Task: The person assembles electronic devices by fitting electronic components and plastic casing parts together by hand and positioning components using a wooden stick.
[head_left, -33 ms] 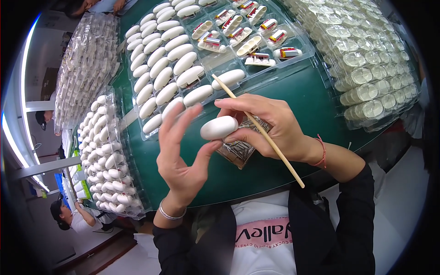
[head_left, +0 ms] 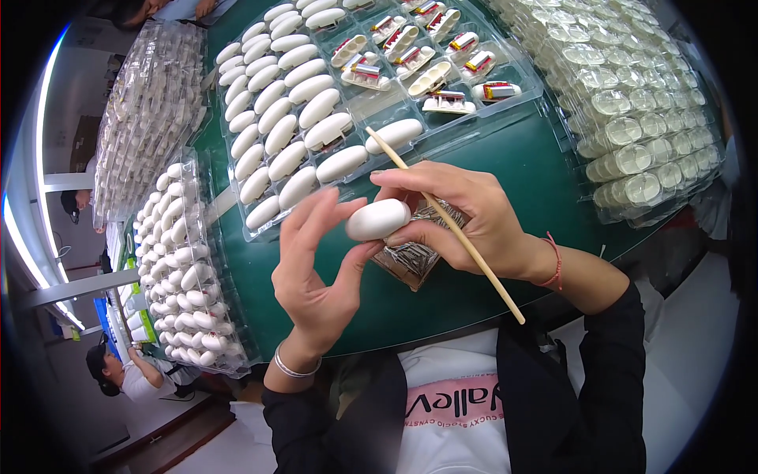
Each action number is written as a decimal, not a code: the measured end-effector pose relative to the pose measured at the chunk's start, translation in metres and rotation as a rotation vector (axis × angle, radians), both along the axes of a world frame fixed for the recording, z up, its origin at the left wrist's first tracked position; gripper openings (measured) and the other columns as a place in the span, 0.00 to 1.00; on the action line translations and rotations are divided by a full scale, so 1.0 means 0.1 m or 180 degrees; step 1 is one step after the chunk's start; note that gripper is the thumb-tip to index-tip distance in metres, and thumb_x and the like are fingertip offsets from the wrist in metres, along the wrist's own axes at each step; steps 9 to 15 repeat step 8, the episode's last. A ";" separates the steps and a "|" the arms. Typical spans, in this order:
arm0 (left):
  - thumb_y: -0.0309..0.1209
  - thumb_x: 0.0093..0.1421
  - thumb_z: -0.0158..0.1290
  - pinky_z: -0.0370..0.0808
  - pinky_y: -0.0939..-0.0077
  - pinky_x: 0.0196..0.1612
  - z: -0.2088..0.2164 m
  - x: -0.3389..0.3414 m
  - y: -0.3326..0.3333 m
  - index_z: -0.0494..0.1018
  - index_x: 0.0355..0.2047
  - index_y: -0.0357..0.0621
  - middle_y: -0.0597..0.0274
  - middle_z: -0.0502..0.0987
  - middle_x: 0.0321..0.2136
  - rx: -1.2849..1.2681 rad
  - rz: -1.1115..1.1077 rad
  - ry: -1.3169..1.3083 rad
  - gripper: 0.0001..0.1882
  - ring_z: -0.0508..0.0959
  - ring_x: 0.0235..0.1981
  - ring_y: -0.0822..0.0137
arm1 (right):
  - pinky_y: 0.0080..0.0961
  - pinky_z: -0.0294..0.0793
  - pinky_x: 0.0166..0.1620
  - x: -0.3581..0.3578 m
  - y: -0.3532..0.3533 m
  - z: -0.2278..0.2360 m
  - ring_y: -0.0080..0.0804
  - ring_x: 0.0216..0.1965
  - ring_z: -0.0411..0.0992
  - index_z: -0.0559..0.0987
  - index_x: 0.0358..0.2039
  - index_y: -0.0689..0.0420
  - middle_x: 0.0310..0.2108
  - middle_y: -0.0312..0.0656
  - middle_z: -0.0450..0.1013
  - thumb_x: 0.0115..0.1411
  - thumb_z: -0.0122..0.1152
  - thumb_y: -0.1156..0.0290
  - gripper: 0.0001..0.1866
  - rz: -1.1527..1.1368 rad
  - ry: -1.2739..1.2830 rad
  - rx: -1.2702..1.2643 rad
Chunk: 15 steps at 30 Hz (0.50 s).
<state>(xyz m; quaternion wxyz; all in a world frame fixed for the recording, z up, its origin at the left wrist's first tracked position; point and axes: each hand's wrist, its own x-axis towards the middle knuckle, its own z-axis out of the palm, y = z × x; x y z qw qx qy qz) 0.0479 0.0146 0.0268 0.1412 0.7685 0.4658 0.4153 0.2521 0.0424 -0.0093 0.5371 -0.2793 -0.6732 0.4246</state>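
My right hand (head_left: 474, 213) pinches a smooth white oval casing (head_left: 379, 220) between thumb and fingers. It also holds a thin wooden stick (head_left: 474, 254), slanting across the hand. Fingers apart and curved, my left hand (head_left: 316, 268) is at the casing's left end; whether its fingertips press on it I cannot tell. Partly hidden under the right hand, a small cardboard box (head_left: 412, 265) holds many thin metal pieces. Beyond the hands, a clear compartment tray (head_left: 517, 95) carries rows of similar white casings (head_left: 341, 163) and opened halves (head_left: 448, 103) with red, yellow and silver parts inside.
Stacked clear trays (head_left: 639, 146) rise on the right. At left stand a stack filled with white casings (head_left: 193, 276) and another tall tray stack (head_left: 150, 110). The green table (head_left: 316, 340) curves along its near edge. A co-worker (head_left: 130, 371) is at the lower left.
My left hand's fingers have curled in toward the white oval casing, the index fingertip now close to its upper left edge. The right hand, casing and stick stay in place.
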 end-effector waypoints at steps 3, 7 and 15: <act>0.16 0.48 0.66 0.70 0.65 0.57 -0.07 0.02 -0.06 0.71 0.52 0.33 0.51 0.82 0.42 -0.0240 -0.0054 -0.0331 0.29 0.77 0.49 0.58 | 0.24 0.78 0.42 -0.03 -0.02 -0.03 0.29 0.38 0.79 0.76 0.53 0.60 0.39 0.45 0.79 0.50 0.69 0.83 0.27 -0.0031 0.0131 -0.0016; 0.15 0.48 0.65 0.70 0.65 0.58 -0.07 0.08 -0.06 0.71 0.52 0.32 0.52 0.82 0.41 -0.0598 0.0073 -0.1048 0.30 0.77 0.48 0.58 | 0.25 0.79 0.45 0.01 -0.03 -0.06 0.31 0.42 0.80 0.76 0.53 0.60 0.41 0.46 0.79 0.52 0.68 0.82 0.26 0.0154 -0.0045 -0.0275; 0.15 0.49 0.65 0.66 0.63 0.61 -0.07 0.04 -0.07 0.71 0.53 0.33 0.50 0.81 0.45 -0.0588 0.0041 -0.0793 0.29 0.75 0.53 0.55 | 0.25 0.79 0.46 0.04 0.00 -0.10 0.33 0.44 0.80 0.76 0.53 0.60 0.42 0.46 0.79 0.53 0.68 0.82 0.25 0.0209 -0.0165 -0.0203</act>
